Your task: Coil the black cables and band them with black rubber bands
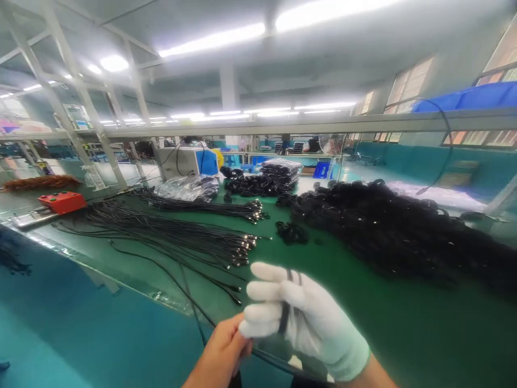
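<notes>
My left hand [224,345] is bare and closed at the near edge of the table, where a black cable [197,306] runs into it. My right hand [307,318] wears a white glove. Dark cable loops around its palm and fingers, with the thumb folded over them. The gloved fingertips touch my left hand, hiding part of its grip. Beyond and to the left lies a spread of straight black cables [173,231], their metal plug ends pointing right. A large heap of coiled black cables [383,231] lies to the right.
A red control box [62,202] with buttons sits at the table's left. Clear plastic bags [188,188] lie near a grey-and-blue machine [194,160]. A shelf beam [258,128] crosses above the green table [323,312], with one cable [446,134] hanging at right.
</notes>
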### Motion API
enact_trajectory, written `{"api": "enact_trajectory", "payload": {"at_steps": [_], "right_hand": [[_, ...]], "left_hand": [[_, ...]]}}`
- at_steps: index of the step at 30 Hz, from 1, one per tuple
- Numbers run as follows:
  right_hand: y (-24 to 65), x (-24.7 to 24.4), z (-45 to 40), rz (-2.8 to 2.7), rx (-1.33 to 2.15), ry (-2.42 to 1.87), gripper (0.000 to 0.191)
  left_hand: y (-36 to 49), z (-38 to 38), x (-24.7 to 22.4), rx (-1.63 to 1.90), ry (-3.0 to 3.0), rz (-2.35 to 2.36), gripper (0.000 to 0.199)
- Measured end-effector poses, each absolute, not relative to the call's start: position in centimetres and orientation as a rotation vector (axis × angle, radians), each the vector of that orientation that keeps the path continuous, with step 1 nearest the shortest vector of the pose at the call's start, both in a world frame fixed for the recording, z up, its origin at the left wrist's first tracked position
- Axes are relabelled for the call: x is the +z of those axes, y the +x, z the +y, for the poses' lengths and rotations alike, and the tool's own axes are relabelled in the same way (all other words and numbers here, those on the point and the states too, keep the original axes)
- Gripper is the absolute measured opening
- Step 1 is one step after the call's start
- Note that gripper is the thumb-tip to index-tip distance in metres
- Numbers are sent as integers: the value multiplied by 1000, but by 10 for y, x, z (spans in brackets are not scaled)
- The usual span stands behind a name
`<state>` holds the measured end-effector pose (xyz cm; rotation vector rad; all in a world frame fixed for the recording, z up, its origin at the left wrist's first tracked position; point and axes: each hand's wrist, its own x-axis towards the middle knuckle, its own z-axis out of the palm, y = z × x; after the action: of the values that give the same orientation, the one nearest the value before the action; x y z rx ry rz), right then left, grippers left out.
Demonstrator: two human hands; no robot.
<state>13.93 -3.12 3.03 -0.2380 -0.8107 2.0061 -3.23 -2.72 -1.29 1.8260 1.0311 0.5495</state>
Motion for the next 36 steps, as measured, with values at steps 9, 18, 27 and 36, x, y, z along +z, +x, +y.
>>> {"api": "enact_trajectory", "payload": {"at_steps": [9,18,27,36], "right_hand": [[138,13,-32,-915,1987,-489,41],[121,4,-54,-852,2349,-223,47],[138,17,-37,-724,1944,-376,30],[139,6,-50,-934,1995,-646,37]], "left_hand": [[-41,-46,27,743,2596,1184,19],[-34,-9,25,681,1610,875,20],[-38,-68,-27,599,2003,1360,30],[-36,-55,17,723,2688,1258,13]]}}
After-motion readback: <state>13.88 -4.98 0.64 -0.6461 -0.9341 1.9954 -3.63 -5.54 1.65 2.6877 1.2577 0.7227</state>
